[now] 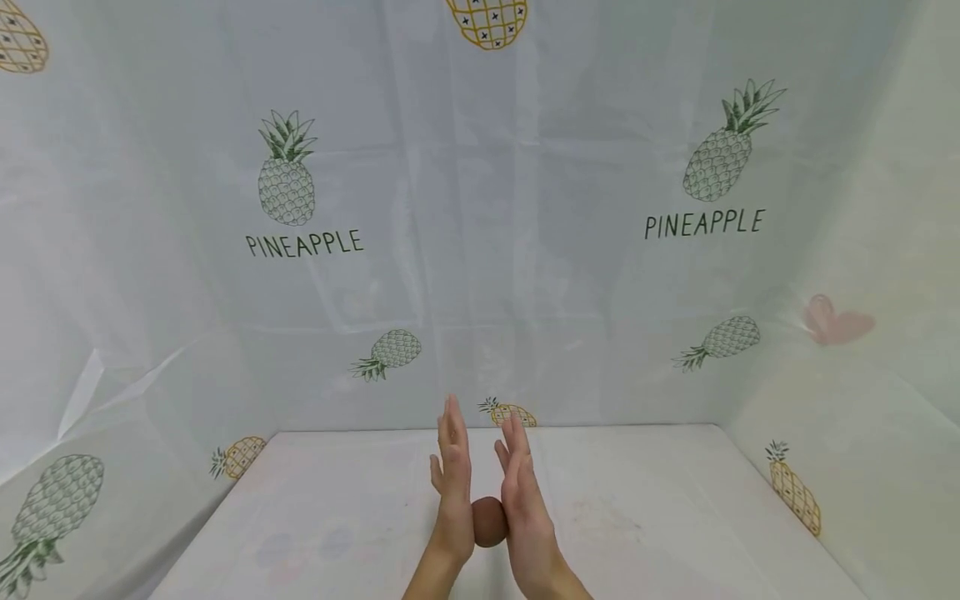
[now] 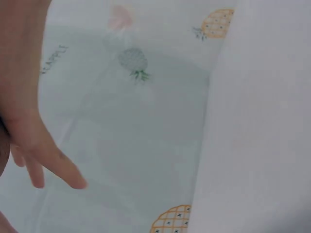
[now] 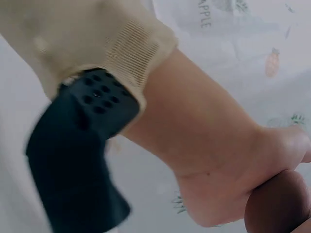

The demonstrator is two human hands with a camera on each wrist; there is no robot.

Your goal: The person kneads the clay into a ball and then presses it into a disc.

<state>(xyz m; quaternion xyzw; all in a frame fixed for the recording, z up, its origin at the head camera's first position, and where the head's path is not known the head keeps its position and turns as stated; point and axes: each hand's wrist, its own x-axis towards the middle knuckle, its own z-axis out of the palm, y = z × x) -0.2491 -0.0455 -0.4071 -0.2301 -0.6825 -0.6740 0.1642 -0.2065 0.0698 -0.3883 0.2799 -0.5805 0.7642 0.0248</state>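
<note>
A brown ball (image 1: 490, 522), smooth and round, sits between the two palms at the middle front in the head view. My left hand (image 1: 453, 487) touches its left side, fingers straight and pointing up and away. From the other side my right hand (image 1: 527, 512) presses the ball with its palm, its fingers also extended. In the right wrist view the ball (image 3: 277, 204) shows at the lower right against the heel of a hand. The left wrist view has a hand (image 2: 36, 141) at its left edge, partly cut off.
Beneath the hands lies a white table (image 1: 337, 508). A pale curtain (image 1: 480, 250) printed with pineapples hangs behind and along both sides. In the right wrist view, a beige sleeve (image 3: 87, 34) and a dark wrist strap (image 3: 73, 160) cover a forearm.
</note>
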